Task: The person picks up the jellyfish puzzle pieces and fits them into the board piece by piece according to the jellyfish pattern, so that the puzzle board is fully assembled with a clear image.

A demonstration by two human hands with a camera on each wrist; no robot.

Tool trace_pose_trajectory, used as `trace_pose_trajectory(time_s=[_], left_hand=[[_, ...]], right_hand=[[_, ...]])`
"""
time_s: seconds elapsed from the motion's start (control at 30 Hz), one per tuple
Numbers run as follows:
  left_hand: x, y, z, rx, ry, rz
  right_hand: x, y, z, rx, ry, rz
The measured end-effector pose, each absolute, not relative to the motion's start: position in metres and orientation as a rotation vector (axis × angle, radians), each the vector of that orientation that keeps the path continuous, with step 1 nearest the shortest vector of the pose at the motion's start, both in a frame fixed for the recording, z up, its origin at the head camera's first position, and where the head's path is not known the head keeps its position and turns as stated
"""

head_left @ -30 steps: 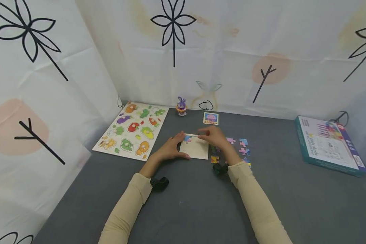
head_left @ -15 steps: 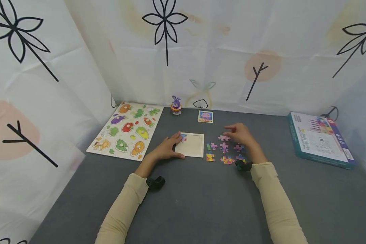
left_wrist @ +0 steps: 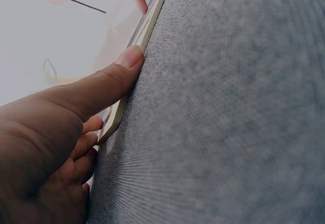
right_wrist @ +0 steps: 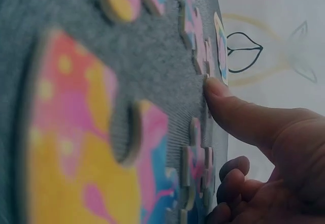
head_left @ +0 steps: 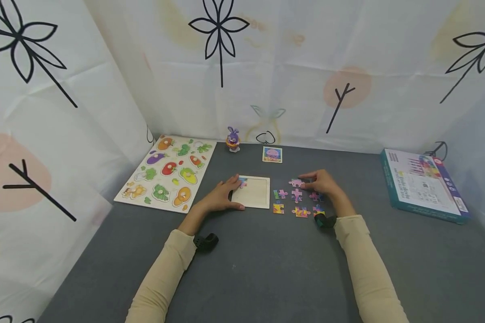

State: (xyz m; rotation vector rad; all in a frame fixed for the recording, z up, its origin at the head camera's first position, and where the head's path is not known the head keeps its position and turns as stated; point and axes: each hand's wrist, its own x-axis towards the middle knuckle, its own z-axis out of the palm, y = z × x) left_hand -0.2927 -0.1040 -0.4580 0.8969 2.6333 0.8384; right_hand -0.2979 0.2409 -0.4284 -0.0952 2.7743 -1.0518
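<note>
A shallow wooden puzzle tray (head_left: 252, 195) lies in front of me, with colourful puzzle pieces (head_left: 243, 183) in its far left corner. My left hand (head_left: 222, 196) holds the tray at its left side, the thumb on the near edge and the fingers towards the far corner. To the right of the tray several loose jigsaw pieces (head_left: 297, 195) lie in rough rows. My right hand (head_left: 322, 182) has index finger and thumb at a pink puzzle piece (head_left: 295, 182) in the far row, seemingly pinching it. In the right wrist view, a yellow-and-pink piece (right_wrist: 71, 142) looms close.
A picture card (head_left: 272, 154) lies beyond the tray, and a purple rabbit figurine (head_left: 233, 139) stands by the back cloth. To the left is a vegetable-and-fruit board (head_left: 169, 175). A teal-edged box (head_left: 426, 185) lies at the right.
My right hand has left the tray's far edge, moved right to the loose pieces and lowered onto the pink one. My left hand stays on the tray. The head view shifted slightly.
</note>
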Motion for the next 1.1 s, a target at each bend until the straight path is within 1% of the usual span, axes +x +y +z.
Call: trace_pose_trajectory(time_s=[0.17, 0.57, 0.87, 1.1], left_hand=[[-0.292, -0.105, -0.457, 0.893, 2.626, 0.849], [-0.293, -0.106, -0.457, 0.894, 2.64, 0.849], [-0.291, -0.104, -0.456, 0.914, 2.637, 0.841], [-0.291, -0.103, -0.456, 0.902, 2.638, 0.827]], right_hand=[[-0.298, 0.24, -0.43, -0.065, 2.756, -1.086], [-0.299, 0.237, -0.426, -0.118, 2.824, -0.977], [-0.301, 0.235, -0.424, -0.127, 2.886, -0.981], [-0.305, 0.22, -0.418, -0.227, 2.973, -1.004]])
